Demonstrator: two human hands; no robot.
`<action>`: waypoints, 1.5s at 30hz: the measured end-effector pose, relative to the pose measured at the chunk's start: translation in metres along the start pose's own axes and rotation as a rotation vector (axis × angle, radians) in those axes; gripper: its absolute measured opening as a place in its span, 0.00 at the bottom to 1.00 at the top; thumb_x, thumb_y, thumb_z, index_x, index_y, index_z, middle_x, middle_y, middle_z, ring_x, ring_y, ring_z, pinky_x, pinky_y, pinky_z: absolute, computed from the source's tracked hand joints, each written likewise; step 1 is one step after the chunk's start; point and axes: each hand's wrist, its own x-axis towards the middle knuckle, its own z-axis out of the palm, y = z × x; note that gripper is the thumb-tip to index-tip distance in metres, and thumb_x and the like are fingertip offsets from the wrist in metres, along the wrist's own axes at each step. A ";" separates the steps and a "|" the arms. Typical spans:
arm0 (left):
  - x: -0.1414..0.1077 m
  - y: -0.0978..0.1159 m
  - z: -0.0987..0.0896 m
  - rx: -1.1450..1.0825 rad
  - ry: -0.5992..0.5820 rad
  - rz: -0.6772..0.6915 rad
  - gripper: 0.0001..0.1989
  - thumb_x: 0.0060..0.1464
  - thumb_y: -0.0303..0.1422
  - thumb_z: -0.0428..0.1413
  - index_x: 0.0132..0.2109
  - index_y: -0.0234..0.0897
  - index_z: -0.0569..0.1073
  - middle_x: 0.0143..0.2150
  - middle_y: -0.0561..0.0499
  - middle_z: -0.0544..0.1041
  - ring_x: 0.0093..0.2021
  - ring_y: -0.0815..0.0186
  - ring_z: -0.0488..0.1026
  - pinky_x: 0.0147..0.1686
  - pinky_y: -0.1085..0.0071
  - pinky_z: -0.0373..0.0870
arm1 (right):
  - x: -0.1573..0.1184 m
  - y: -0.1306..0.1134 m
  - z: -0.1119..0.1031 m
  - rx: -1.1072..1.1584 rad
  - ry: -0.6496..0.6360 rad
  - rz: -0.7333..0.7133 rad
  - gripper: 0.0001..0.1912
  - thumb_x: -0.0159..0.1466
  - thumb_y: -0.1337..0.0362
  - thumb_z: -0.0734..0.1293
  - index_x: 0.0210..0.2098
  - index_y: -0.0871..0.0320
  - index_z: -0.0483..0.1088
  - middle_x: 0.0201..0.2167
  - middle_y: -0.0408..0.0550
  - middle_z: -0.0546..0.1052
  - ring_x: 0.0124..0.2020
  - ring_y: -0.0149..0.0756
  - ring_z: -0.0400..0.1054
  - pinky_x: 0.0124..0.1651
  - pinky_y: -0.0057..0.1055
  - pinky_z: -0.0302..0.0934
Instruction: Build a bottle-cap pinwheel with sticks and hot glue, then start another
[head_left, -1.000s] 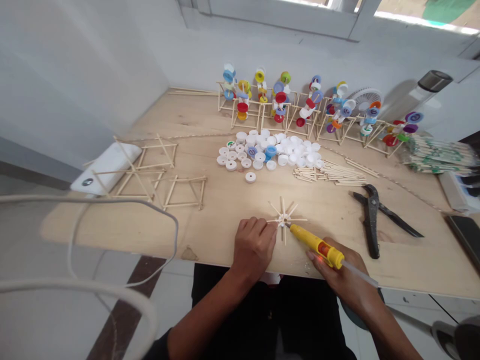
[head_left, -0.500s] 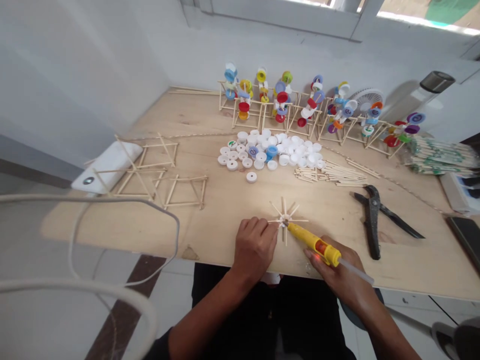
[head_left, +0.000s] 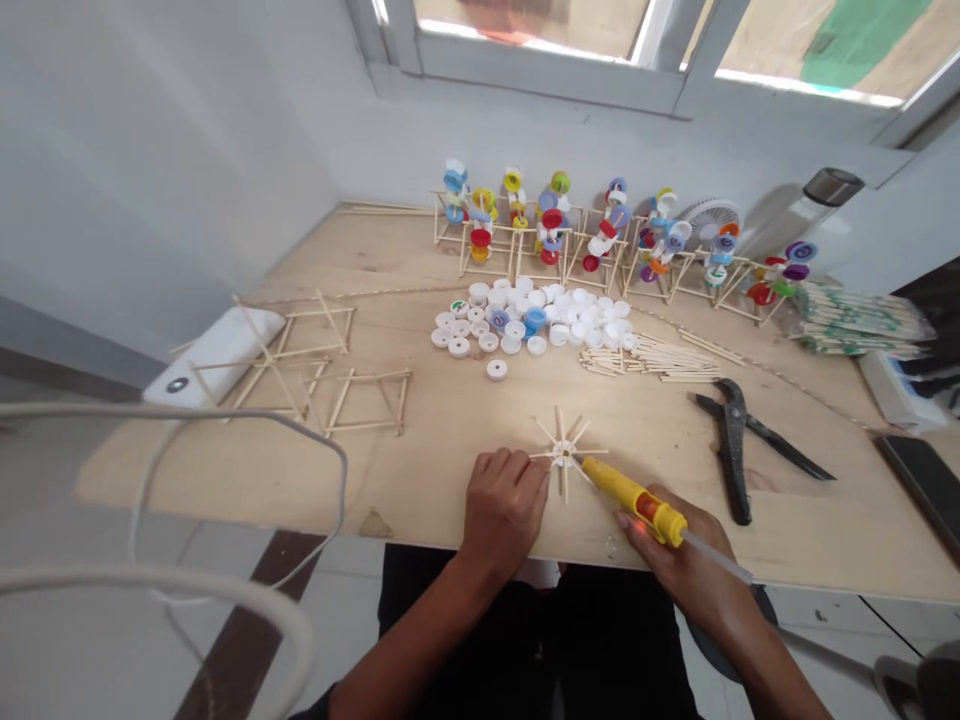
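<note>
Star of sticks (head_left: 562, 446) lies flat on the wooden table (head_left: 450, 440), near its front edge, with its white hub (head_left: 556, 455) between the two hands. The left hand (head_left: 504, 503) is curled just beside it, fingertips at the hub's left side, though I cannot tell whether they pinch a stick or only press it. The right hand (head_left: 686, 548) is wrapped around a yellow glue gun (head_left: 616, 484), whose nozzle points at the hub, touching or nearly so. Burnt fingertips look like the main risk, since hot glue could spread to the left hand so close by. A bump from the nozzle might also knock a stick askew, and too much glue could bond the hub to the table. As for writing, the purple cap (head_left: 499, 320) among the white caps (head_left: 559, 335) bears a mark and the clear packet (head_left: 859, 318) has green print, but neither can be read
</note>
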 end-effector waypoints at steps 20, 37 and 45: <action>-0.001 0.002 0.000 0.021 -0.006 0.011 0.08 0.58 0.29 0.50 0.37 0.36 0.74 0.29 0.49 0.73 0.31 0.63 0.65 0.33 0.64 0.59 | -0.002 -0.004 0.005 -0.054 -0.001 -0.017 0.17 0.64 0.52 0.58 0.25 0.55 0.63 0.20 0.41 0.70 0.21 0.32 0.64 0.25 0.27 0.53; -0.001 0.001 0.001 0.019 -0.005 0.010 0.07 0.58 0.29 0.51 0.37 0.36 0.74 0.29 0.49 0.73 0.31 0.63 0.66 0.33 0.64 0.59 | 0.002 -0.002 0.001 -0.086 0.010 -0.013 0.17 0.64 0.51 0.59 0.25 0.55 0.63 0.19 0.41 0.69 0.21 0.34 0.65 0.24 0.28 0.53; -0.001 0.001 0.000 0.020 -0.006 0.012 0.07 0.58 0.29 0.51 0.37 0.36 0.74 0.29 0.49 0.73 0.31 0.63 0.65 0.33 0.64 0.59 | 0.006 -0.001 0.001 -0.082 0.028 -0.023 0.16 0.63 0.52 0.59 0.24 0.55 0.62 0.19 0.42 0.70 0.21 0.33 0.65 0.25 0.27 0.52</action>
